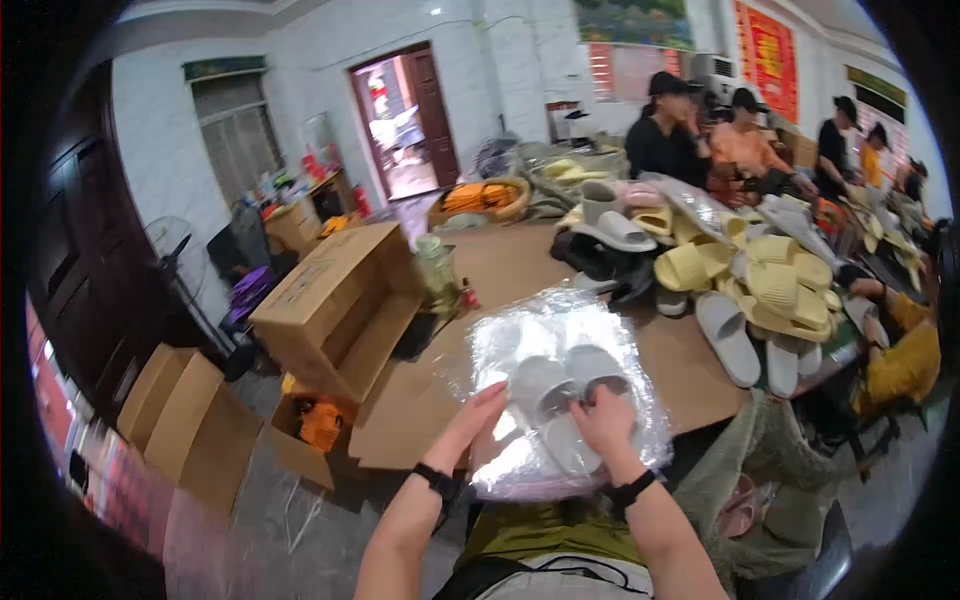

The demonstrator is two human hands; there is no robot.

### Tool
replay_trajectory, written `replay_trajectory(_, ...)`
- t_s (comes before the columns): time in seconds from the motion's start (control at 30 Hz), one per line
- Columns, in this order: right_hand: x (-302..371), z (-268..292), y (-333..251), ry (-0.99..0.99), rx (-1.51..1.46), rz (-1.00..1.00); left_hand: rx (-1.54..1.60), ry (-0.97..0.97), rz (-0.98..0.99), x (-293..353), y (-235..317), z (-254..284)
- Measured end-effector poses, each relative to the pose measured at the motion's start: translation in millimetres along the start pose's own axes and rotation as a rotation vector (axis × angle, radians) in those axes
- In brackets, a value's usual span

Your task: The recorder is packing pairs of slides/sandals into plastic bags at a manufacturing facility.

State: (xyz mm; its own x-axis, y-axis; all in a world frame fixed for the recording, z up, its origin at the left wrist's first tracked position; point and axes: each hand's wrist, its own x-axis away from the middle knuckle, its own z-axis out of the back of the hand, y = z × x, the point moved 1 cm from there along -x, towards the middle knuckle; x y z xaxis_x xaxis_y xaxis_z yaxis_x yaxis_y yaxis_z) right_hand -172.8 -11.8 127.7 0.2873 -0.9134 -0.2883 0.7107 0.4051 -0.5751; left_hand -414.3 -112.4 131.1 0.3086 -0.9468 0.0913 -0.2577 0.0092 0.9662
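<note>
A pair of light grey slippers (545, 390) lies on shiny clear plastic bags (505, 335) at the table's near edge, in front of me. My right hand (606, 428) is closed on the right slipper (596, 368), its fingers curled at the strap opening. At the left edge of the plastic, beside the left slipper, my left hand (482, 412) has its fingers stretched out with nothing visibly held. Glare on the plastic hides whether the slippers are inside a bag or on top. Dark bands circle both wrists.
A heap of yellow, grey and black slippers (785, 285) covers the table's right side. An open cardboard box (340, 300) stands at the left, near a glass jar (437, 270). Grey-green sacking (760, 470) hangs at the near right. Several people (668, 130) work along the far right.
</note>
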Motion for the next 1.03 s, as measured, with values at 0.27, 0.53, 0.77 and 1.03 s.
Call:
replay_trajectory(0.27, -0.9, -1.6, -21.2, -0.013, -0.061, 0.073, -0.700, 0.600, -0.258, -104.9, 34.4, 184.7)
replay_trajectory(0.53, -3.1, 4.1, -4.7, -0.046, -0.090, -0.002, -1.460, 0.706, 0.135, -137.6, 68.9, 189.0)
replay_trajectory(0.77, -2.4, -3.6, -5.6, 0.001, -0.081, 0.004, -1.657, 0.680, 0.311, -152.3, 52.7, 168.2)
replay_trajectory(1.03, -0.9, 0.9, -5.6, -0.005, -0.085, 0.023, -1.598, 0.632, 0.500, -137.4, 73.9, 131.0)
